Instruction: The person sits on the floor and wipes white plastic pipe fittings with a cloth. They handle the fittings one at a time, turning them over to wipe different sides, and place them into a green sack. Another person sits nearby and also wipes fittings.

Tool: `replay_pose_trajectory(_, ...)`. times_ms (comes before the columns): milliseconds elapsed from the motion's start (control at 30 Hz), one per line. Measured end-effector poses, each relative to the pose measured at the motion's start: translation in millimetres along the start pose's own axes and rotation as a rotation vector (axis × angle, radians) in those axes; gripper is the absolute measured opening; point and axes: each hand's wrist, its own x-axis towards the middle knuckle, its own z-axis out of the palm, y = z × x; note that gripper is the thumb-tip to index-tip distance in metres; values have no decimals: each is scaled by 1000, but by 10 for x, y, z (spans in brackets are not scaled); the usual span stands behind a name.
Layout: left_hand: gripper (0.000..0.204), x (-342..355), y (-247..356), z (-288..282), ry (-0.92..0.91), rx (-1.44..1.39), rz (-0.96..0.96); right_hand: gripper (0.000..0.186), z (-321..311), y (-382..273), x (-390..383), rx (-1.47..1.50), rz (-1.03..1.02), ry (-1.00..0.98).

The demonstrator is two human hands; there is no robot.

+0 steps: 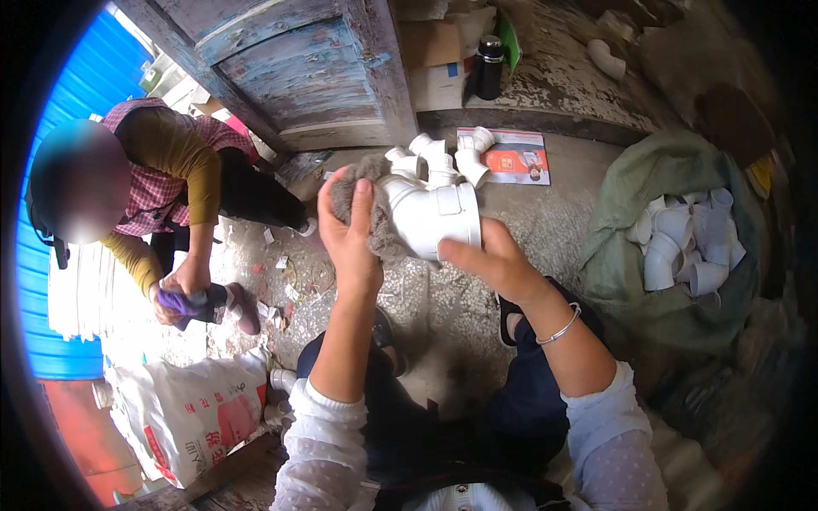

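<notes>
Between my two hands is a large white plastic pipe elbow (436,215), held up over the floor. My left hand (351,226) grips a grey-brown cloth (375,204) that is pressed against the elbow's left end. At the other end, my right hand (490,260) is closed on the elbow's open rim, thumb on the near side. Several smaller white pipe fittings (439,162) stand on the floor just beyond it, partly hidden by the elbow.
A green sack (609,247) of white elbows stands at the right. At the left, another person (175,170) holds a purple cloth (181,302). Nearby are a white printed bag (192,409), a worn door (298,72), a flat printed sheet (521,162) and a black flask (488,68).
</notes>
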Motion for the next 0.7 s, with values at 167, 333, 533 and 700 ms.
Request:
replay_pose_trajectory(167,28,-144,69,102,-65,343,318,52,-101,31,154,574,135,380)
replay_pose_trajectory(333,26,-134,110,152,-103,380,371,46,-119,35,162,558,186,372)
replay_pose_trajectory(533,33,-79,88,100,145,-141,-38,40,-120,38,174,610,183,391)
replay_pose_trajectory(700,39,-393,83,171,-312,633,681,41,-130,15,182,779,254,372)
